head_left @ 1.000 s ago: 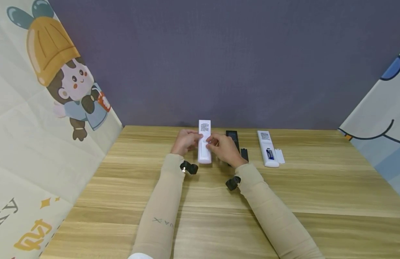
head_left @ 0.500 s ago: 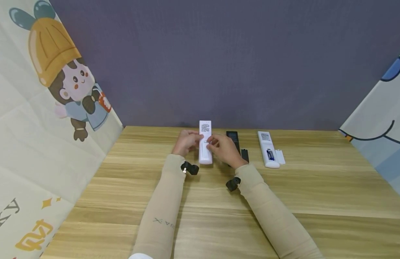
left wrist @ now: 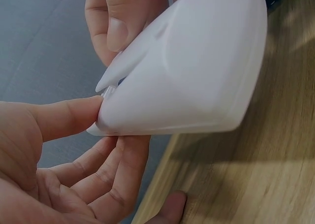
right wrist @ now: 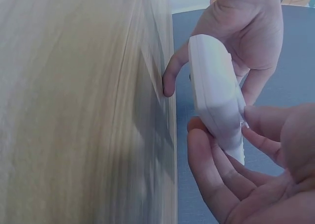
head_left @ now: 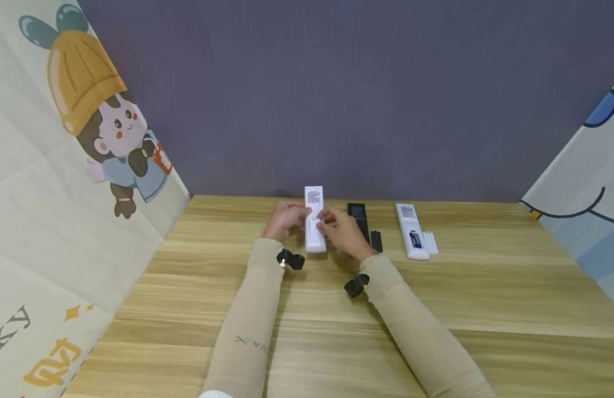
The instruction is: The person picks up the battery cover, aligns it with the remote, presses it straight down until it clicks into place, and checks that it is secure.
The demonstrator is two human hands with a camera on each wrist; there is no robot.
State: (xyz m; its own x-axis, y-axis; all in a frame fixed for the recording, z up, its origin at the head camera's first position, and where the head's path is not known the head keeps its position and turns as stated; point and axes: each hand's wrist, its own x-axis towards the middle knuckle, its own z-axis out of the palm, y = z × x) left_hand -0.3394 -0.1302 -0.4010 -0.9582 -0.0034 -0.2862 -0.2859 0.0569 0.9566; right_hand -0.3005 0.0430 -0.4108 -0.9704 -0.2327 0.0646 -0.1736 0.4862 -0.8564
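Note:
A white remote control (head_left: 315,240), its labelled back facing up, is held over the table by my left hand (head_left: 285,218). In the left wrist view, the left thumb presses the remote's back while curled fingers support its underside. My right hand (head_left: 342,228) pinches the white battery cover (left wrist: 138,51) between thumb and index finger. One end of that cover stands lifted from the remote, and a bit of blue shows in the gap beneath it. In the right wrist view, other right fingers (right wrist: 206,160) lie under the remote.
To the right lies a black remote (head_left: 357,211), partly behind the right hand, with a black battery cover (head_left: 376,241) beside it. Farther right, a second white remote (head_left: 407,215) shows batteries (head_left: 415,239) in its compartment, its cover (head_left: 430,242) alongside. A dark panel (head_left: 307,99) backs the table.
Both hands keep their hold on the white remote, with hardly any movement. The whole head view has shifted slightly.

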